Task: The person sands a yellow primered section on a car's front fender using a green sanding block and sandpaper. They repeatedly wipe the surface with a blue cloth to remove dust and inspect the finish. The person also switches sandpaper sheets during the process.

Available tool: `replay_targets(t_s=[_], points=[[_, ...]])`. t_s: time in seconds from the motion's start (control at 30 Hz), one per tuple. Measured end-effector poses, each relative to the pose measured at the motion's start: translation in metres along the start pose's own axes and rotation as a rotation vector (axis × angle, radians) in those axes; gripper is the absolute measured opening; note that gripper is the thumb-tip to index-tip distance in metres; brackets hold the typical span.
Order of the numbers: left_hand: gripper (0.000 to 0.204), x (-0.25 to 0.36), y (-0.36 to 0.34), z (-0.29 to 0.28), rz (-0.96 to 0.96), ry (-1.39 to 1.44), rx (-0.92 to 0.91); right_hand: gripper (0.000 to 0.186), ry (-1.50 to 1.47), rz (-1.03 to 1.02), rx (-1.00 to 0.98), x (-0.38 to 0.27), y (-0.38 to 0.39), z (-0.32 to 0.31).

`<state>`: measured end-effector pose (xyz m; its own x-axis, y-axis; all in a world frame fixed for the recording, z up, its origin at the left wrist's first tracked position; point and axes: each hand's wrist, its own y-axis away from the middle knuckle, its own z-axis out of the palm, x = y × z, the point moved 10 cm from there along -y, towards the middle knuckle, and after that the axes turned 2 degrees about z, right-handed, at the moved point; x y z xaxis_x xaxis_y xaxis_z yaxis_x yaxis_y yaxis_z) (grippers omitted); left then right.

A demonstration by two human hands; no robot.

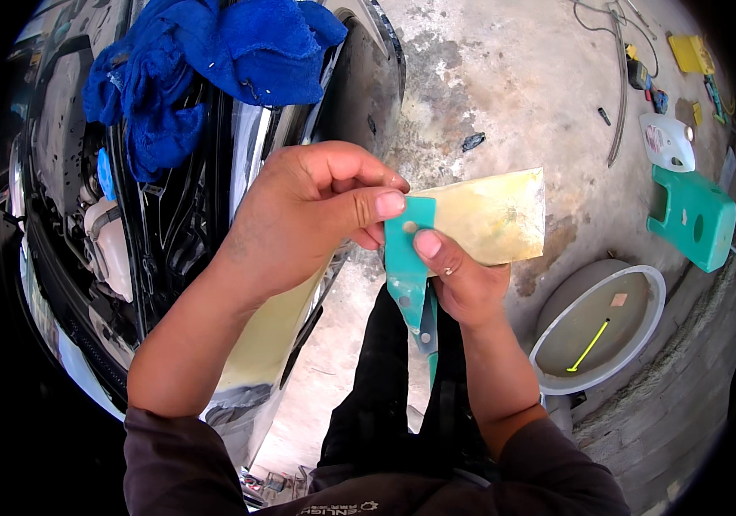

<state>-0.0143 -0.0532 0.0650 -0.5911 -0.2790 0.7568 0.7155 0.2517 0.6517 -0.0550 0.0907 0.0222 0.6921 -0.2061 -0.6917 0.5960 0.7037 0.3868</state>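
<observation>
My left hand (pixel 316 206) is closed on the upper end of a flat teal plastic piece (pixel 411 267), thumb across its top corner. The piece has round holes and narrows at the bottom, where another teal and dark piece (pixel 426 344) shows behind it. My right hand (pixel 467 284) grips the same piece from the right, thumb resting on its face. A cream-coloured sheet (pixel 501 211), blotched at its right end, sticks out rightward from behind the teal piece above my right hand; my fingers behind it are hidden.
An open car engine bay (pixel 110 249) fills the left, blue towels (pixel 273 56) draped over it. On the concrete at right lie hoses (pixel 617 103), tools (pixel 660 101), a white jug (pixel 669 142), a teal plastic stool (pixel 703 224) and a grey basin (pixel 653 305) of cloudy water with a yellow stick.
</observation>
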Motion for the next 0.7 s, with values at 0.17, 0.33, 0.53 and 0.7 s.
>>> replay_targets(t_s=[0.17,0.33,0.53,0.7], points=[[0.010,0.030,0.001,-0.011,0.208,-0.275,0.040,0.032,-0.075,0.054,0.011,0.015,-0.005,0.016],[0.011,0.057,0.010,-0.031,0.468,-0.471,0.083,0.030,0.245,0.099,-0.080,0.022,-0.013,0.027],[0.052,0.090,0.038,-0.081,0.594,-0.776,0.377,0.012,0.679,-0.153,-0.311,0.050,-0.029,0.050],[0.083,0.095,0.039,-0.064,0.837,-1.375,0.433,0.010,0.734,-0.274,-0.346,0.043,-0.040,0.066]])
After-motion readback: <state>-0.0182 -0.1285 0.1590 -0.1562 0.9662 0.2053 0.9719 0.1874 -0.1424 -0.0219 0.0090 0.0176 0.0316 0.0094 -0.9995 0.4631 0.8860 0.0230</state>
